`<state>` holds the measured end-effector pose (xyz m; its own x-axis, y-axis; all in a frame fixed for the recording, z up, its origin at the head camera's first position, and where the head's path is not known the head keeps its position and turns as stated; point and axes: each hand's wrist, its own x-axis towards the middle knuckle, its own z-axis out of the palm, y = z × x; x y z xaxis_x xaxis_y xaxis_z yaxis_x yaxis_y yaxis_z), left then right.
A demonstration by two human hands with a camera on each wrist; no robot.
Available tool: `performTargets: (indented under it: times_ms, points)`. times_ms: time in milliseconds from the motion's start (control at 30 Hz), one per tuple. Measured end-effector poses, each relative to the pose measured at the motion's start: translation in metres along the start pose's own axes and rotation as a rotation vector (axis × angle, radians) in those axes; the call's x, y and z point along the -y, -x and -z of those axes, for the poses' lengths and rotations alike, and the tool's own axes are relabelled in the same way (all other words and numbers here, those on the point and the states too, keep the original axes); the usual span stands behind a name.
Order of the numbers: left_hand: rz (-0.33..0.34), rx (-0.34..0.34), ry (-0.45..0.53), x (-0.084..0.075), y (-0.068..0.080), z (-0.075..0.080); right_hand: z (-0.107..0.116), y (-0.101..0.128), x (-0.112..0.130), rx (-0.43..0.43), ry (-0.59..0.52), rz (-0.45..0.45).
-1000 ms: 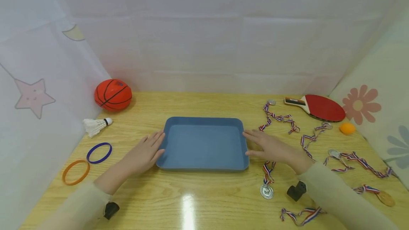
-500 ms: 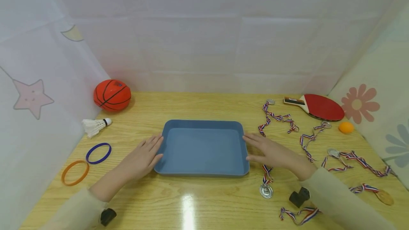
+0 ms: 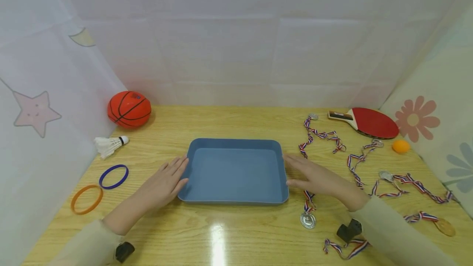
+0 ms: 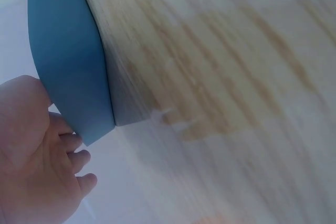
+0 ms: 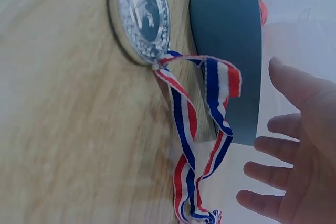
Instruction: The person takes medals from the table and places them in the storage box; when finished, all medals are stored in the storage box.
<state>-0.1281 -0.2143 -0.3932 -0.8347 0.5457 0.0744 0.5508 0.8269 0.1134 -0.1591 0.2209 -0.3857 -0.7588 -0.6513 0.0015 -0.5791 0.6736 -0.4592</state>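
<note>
A shallow blue tray (image 3: 233, 203) rests on the wooden table between the two hands. The left hand (image 3: 165, 183) lies with straight fingers against the tray's left rim; in the left wrist view its thumb and fingertips meet the blue side wall (image 4: 68, 61). On the other side, the right hand (image 3: 314, 175) has its fingers extended beside the right rim, with a small gap showing in the right wrist view. Below that hand lies a silver medal (image 3: 308, 220) on a striped red, white and blue ribbon, seen close up as a medal (image 5: 142, 17) in the right wrist view.
More medals on ribbons, one with a gold disc (image 3: 445, 227), spread over the right side. A red table tennis paddle (image 3: 375, 123) and orange ball (image 3: 401, 146) lie back right. At left are a toy basketball (image 3: 129, 110), shuttlecock (image 3: 111, 145), blue wristband (image 3: 113, 177) and orange wristband (image 3: 86, 199).
The tray slid slightly toward the person with both hands at its sides, then stopped. Since half a second ago the right hand has drawn a little to the right, off the rim.
</note>
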Motion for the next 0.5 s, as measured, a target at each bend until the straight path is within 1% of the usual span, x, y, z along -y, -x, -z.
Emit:
performTargets:
  times_ms: [67, 233, 400, 500]
  points:
    - [0.001, 0.002, 0.001, 0.0, 0.0, 0.0, 0.001, 0.004, -0.001, -0.025, -0.026, -0.019]
    - [0.008, 0.004, 0.007, 0.001, 0.0, 0.0, 0.004, 0.018, -0.001, -0.086, -0.041, -0.077]
    - [0.014, 0.005, 0.015, 0.0, 0.001, 0.0, 0.004, 0.031, 0.0, -0.126, -0.053, -0.086]
    - [0.019, 0.009, 0.02, -0.002, 0.001, 0.001, 0.003, 0.039, 0.002, -0.119, -0.082, -0.075]
